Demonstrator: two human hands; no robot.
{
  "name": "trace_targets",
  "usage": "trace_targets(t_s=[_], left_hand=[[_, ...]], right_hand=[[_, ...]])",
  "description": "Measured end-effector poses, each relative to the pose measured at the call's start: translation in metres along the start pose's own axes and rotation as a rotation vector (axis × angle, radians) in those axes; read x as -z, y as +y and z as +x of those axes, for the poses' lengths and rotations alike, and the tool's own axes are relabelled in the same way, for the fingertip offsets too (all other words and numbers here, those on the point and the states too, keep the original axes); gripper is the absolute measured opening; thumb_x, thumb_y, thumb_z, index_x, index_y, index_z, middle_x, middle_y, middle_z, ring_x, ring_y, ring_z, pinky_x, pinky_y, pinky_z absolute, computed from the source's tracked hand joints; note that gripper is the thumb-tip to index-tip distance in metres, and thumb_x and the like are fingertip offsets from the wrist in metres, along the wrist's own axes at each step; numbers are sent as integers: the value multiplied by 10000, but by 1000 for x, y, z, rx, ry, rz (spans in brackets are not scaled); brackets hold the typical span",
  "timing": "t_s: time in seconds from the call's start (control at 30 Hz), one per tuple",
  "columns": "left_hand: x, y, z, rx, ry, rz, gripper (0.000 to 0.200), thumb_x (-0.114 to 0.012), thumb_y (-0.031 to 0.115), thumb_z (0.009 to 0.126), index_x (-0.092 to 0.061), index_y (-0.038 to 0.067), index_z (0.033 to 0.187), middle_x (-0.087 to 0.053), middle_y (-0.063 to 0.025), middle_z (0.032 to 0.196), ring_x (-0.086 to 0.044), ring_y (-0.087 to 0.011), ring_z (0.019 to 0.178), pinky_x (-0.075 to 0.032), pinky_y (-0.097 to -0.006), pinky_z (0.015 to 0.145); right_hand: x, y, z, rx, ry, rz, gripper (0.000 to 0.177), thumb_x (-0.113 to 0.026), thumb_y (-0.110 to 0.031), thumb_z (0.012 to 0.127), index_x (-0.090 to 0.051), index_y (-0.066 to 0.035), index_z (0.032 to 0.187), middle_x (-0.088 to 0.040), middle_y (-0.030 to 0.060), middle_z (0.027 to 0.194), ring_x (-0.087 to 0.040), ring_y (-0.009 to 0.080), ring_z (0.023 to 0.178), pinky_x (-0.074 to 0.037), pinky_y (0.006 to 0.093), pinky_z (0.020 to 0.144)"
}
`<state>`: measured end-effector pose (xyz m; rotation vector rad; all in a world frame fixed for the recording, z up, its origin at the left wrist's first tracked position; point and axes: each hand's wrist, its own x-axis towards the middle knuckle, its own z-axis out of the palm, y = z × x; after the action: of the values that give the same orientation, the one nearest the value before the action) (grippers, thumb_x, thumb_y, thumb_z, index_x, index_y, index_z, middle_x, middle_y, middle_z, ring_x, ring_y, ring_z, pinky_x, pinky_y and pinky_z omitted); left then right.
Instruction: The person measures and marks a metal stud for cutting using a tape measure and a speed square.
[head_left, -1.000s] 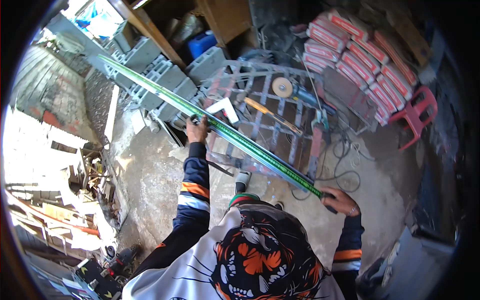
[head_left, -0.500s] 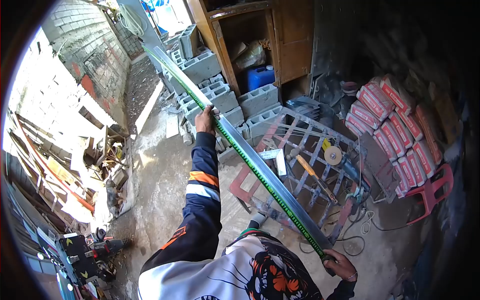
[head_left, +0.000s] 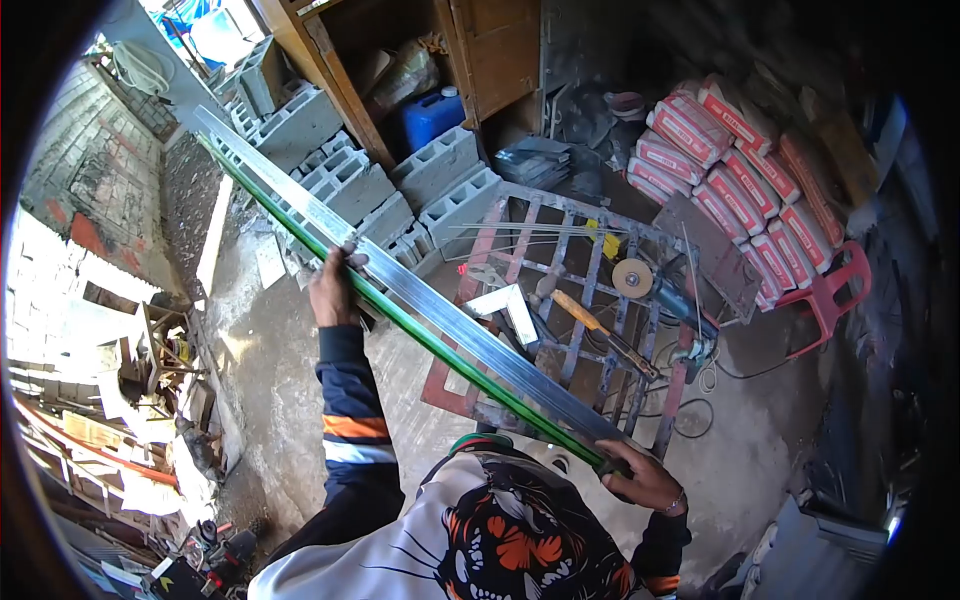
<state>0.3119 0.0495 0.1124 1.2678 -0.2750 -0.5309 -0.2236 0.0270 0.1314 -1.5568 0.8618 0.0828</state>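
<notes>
A long silvery metal bar [head_left: 450,322] runs diagonally from the upper left to the lower right, with a green tape measure blade [head_left: 400,318] stretched along its near edge. My left hand [head_left: 333,288] is closed around the bar and tape at their upper part. At the lower right end, my right hand [head_left: 645,480] is closed on the dark end of the tape, against the bar. Beyond the bar, a metal grid frame [head_left: 580,342] bears a white-faced square [head_left: 508,308], a tool with an orange handle [head_left: 590,318] and an angle grinder [head_left: 672,296].
Concrete blocks [head_left: 345,185] are stacked before a wooden cabinet [head_left: 500,60] holding a blue jug [head_left: 435,122]. Red and white sacks [head_left: 735,190] stand at the right beside a red plastic chair [head_left: 828,300]. Scrap wood [head_left: 150,350] lies at the left; a cable crosses the floor.
The view has shifted, so the surroundings sit further left. The tape's printed face has turned away, and a plain green side now shows. Both hands keep their hold.
</notes>
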Motion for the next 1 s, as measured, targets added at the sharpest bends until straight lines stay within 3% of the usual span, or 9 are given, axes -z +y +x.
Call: trace_targets(t_s=[0.07,0.13,0.2,0.23,0.33,0.43,0.6,0.7,1.0], left_hand=[[-27,-8,-38,47,-92,80,368,-568,335,977,-680,-14,1014,-714,-97,845,-588,-121,621,-429,-237,539],[-53,-5,-77,170,-197,224,405,-558,389,984,-717,17,955,-705,-46,786,-517,-48,530,-309,-209,449],[-72,-10,-110,276,-390,280,472,-533,419,999,-733,2,907,-690,-60,717,-503,-68,525,-350,-223,473],[-77,-20,-122,308,-466,261,492,-538,457,986,-722,2,949,-713,-54,836,-501,-47,535,-336,-200,458],[-66,-51,-141,393,-741,398,516,-566,447,979,-620,9,1246,-683,-59,868,-559,-88,624,-450,-243,566],[-51,-31,-151,272,-971,658,574,-574,454,972,-589,-34,1273,-708,-145,925,-646,-181,766,-509,-306,717],[-2,0,-137,449,-989,671,588,-629,369,957,-496,-35,1362,-689,-180,1070,-658,-213,899,-501,-331,825],[19,14,-132,429,-866,561,544,-616,357,969,-504,-5,1359,-674,-36,931,-490,-71,643,-431,-229,586],[38,10,-133,522,-729,591,459,-621,288,972,-539,-4,1316,-675,-45,941,-492,-75,648,-435,-222,609]], right_hand=[[-2,-18,18,51,31,-75,673,-674,-290,861,-406,-75,1440,-580,88,1077,-559,152,944,-474,304,812],[-4,-59,38,-44,77,-80,714,-684,-349,846,-393,-102,1449,-623,207,1174,-635,281,1052,-498,378,863],[-9,-80,63,-1,142,-129,750,-685,-354,842,-360,-99,1467,-613,230,1183,-637,306,1043,-498,385,864],[-9,-90,75,54,204,-177,786,-686,-360,838,-328,-95,1485,-604,253,1192,-639,330,1034,-498,392,865],[-2,-123,111,115,267,-199,851,-689,-380,824,-284,-58,1500,-596,277,1180,-638,384,1008,-500,418,857],[14,-137,153,274,400,-373,937,-693,-433,797,-246,-16,1506,-588,291,1203,-628,429,1025,-488,433,880],[52,-167,222,20,438,-518,1027,-684,-515,749,-225,-5,1513,-558,308,1278,-592,441,1127,-472,445,941],[79,-170,276,-97,446,-596,1026,-688,-516,745,-251,39,1491,-478,328,1373,-523,406,1250,-426,419,1029],[119,-138,440,175,590,-893,822,-754,-497,714,-475,-135,1398,-505,199,1381,-461,376,1301,-419,492,1042]])
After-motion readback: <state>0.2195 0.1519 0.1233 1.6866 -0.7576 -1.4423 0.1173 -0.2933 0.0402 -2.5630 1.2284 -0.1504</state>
